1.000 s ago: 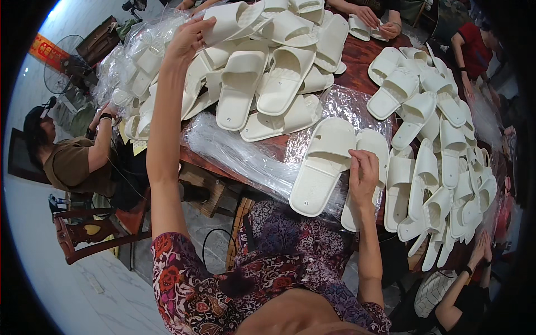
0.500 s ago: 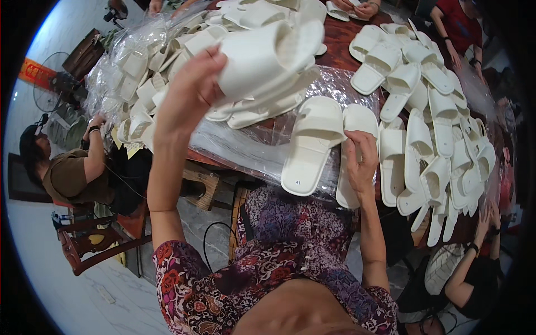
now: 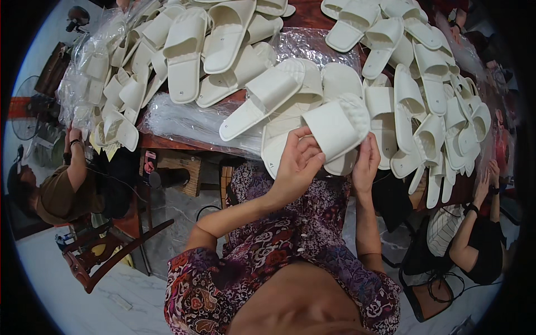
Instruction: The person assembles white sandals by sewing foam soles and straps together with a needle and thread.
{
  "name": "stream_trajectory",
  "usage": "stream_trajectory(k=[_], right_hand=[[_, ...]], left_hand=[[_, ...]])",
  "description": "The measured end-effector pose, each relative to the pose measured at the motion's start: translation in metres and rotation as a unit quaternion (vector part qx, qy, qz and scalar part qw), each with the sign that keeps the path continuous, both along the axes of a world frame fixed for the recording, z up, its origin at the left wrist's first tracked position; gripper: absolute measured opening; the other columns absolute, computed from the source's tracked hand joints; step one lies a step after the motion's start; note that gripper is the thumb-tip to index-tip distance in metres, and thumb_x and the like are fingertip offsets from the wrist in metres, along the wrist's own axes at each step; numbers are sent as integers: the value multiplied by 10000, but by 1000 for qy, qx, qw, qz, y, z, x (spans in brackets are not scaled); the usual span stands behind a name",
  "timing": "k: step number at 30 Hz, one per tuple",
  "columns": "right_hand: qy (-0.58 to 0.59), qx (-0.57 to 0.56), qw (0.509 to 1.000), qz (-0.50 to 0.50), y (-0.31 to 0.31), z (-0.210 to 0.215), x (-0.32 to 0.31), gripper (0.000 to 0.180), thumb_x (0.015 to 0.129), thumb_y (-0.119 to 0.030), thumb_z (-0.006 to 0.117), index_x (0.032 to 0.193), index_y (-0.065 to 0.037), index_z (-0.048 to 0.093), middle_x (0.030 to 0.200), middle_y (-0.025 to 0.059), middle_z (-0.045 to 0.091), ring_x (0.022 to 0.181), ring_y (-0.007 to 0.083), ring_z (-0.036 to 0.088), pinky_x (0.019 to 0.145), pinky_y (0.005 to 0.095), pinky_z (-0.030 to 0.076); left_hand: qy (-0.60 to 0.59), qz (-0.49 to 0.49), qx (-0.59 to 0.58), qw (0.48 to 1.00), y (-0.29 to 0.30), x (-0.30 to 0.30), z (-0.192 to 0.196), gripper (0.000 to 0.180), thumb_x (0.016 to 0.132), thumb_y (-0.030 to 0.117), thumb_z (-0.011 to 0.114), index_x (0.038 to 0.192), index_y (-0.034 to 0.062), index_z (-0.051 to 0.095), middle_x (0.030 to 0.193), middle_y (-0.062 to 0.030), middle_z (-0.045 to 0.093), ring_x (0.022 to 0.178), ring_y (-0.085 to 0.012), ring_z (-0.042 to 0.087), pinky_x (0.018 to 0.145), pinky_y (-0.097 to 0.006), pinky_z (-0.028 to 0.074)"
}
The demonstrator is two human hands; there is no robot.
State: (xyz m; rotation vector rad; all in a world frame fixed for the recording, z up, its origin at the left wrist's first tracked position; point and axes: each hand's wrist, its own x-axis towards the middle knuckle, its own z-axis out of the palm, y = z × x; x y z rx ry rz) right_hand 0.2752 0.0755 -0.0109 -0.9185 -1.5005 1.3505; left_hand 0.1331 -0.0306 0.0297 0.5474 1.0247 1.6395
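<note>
A single head-worn fisheye camera looks steeply down from close above the slipper-covered table [image 3: 312,17], straight edges bending rimward

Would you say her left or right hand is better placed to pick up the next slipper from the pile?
Probably the right hand: it only steadies the held white slipper at its edge and sits beside the slipper pile. The left hand grips the slipper.

Garment: short-sleeved top in a dense floral print, dark purple ground with red, orange, pink and white blossoms. Sleeves end above the elbow on both arms. Forearms bare. Left hand [image 3: 297,167] and right hand [image 3: 365,167]: no gloves, rings or wristwear visible.
</note>
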Motion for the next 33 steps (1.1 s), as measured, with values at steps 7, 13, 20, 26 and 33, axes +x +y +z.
stream_trajectory(k=[7, 13, 20, 26, 33], right_hand=[[0, -114, 993, 17, -5, -5, 7, 371, 1041, -246, 474, 1313, 6, 490, 1141, 83, 598, 993, 128, 572, 845, 273, 469], [-100, -7, 995, 0, -7, -3, -7, 440, 977, -143, 590, 1354, 22, 434, 1188, 120, 573, 1073, 169, 560, 912, 304, 467], [-130, 51, 989, -48, -3, -6, -8, 394, 987, -179, 579, 1317, 12, 482, 1193, 121, 553, 1089, 192, 549, 910, 320, 462], [-207, 151, 966, -20, -4, 23, -14, 517, 855, -198, 732, 1279, -3, 509, 1198, 149, 533, 1088, 258, 549, 929, 370, 451], [-300, 274, 913, 40, -7, 30, -30, 779, 638, -116, 840, 1321, -29, 475, 1220, 174, 524, 1136, 360, 506, 988, 428, 419]], left_hand=[[75, -25, -13, 997, -1, 11, -13, 564, 908, -40, 570, 1409, -13, 311, 1209, -127, 539, 1129, -171, 560, 993, -282, 439], [215, -81, -26, 973, -11, -16, -7, 443, 916, -28, 607, 1332, -36, 452, 1168, -98, 578, 1040, -118, 599, 917, -240, 491], [339, 41, -60, 938, -35, -51, 5, 152, 910, -12, 631, 1060, -35, 617, 958, -30, 626, 819, -54, 594, 732, -191, 482], [559, 254, -58, 787, -23, -90, 3, 199, 872, 4, 642, 1071, -8, 633, 947, -51, 610, 813, -116, 567, 761, -253, 466], [626, 189, -64, 754, 0, -138, -21, 481, 840, 22, 624, 1316, 27, 557, 1152, -122, 593, 936, -243, 608, 826, -329, 482]])
